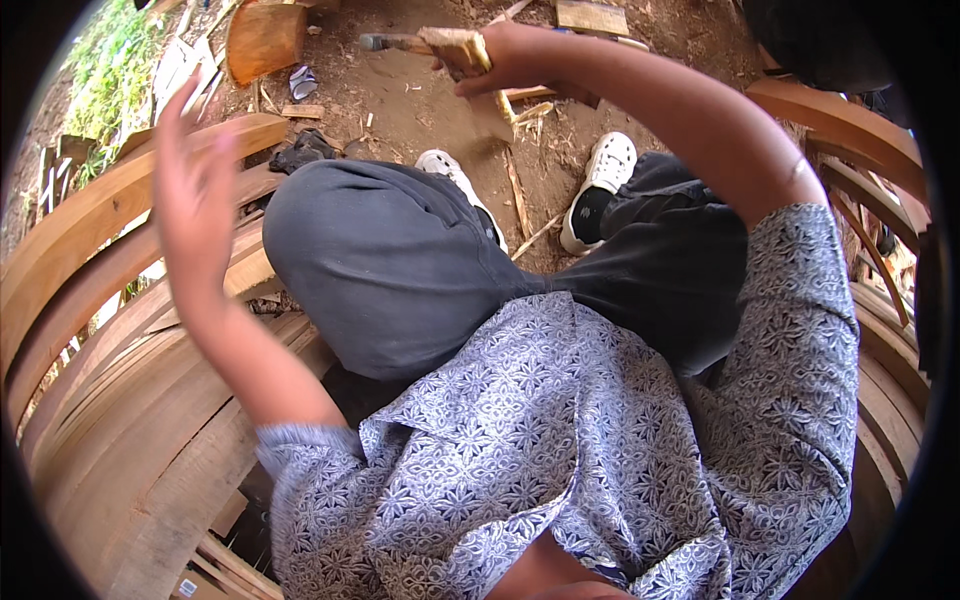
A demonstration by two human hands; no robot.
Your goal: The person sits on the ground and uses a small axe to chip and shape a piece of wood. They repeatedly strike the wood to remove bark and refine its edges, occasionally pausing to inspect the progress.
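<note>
Patterned shirt (pixel 520 400) fills the near view, with dark trousers (pixel 380 265) beyond it, knees bent and apart, and white clogs (pixel 612 162) on the dirt floor (pixel 390 95). Past the knees, the right hand (pixel 510 55) reaches across, gripping a rough, pale piece of wood (pixel 458 46) above the ground. Left of it juts a grey-tipped rod (pixel 378 42); from where I stand, I can't tell whether the two are joined. The left hand (pixel 190 220) is raised beside the planks (pixel 150 480), blurred, fingers spread and holding nothing, well apart from the other.

As for progress, I'd guess it's partway at best. The wood looks ragged, and a splintered strip (pixel 506 108) shows just below the hand. Scraps lie about the feet, so some cutting or splitting seems done, though whether from this piece I can't say. Nothing near the hands looks finished, so I'd judge work is left.
</note>
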